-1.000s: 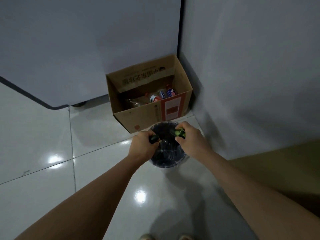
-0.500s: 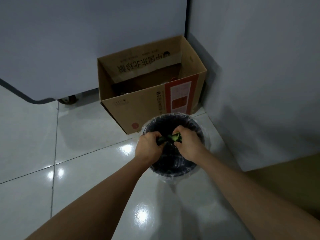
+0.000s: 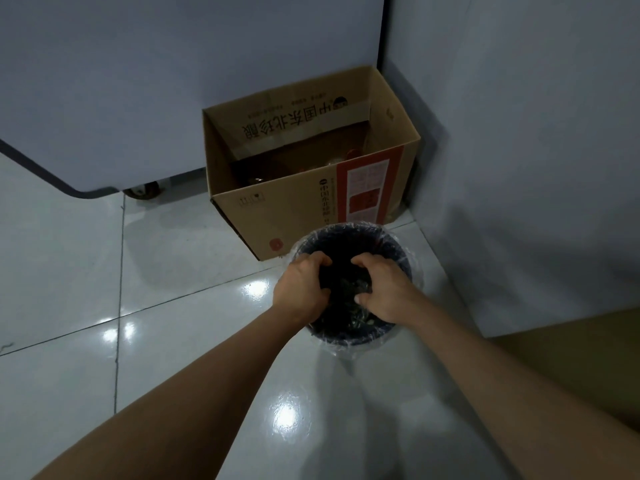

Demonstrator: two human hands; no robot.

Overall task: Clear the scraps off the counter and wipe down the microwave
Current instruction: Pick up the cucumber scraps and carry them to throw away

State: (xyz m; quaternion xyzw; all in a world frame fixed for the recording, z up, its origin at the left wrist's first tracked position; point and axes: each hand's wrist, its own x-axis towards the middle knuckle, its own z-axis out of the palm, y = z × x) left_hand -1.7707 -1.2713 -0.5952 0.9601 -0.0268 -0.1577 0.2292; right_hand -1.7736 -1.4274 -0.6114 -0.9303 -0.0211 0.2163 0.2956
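box (image 3: 294, 216) behind bin (image 3: 398, 252), corner of wall, caster (image 3: 142, 191) far left | scraps (image 3: 349, 289) in bin, under and between hands | left hand (image 3: 300, 289), right hand (image 3: 384, 289) over bin: fingers curled, nothing visibly held

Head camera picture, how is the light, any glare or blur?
Head view: dim, bluish light; bright glare spots on the glossy floor tiles; the bin interior is nearly black, its contents hard to read; left hand and right hand slightly soft; wide-angle bending at the edges.
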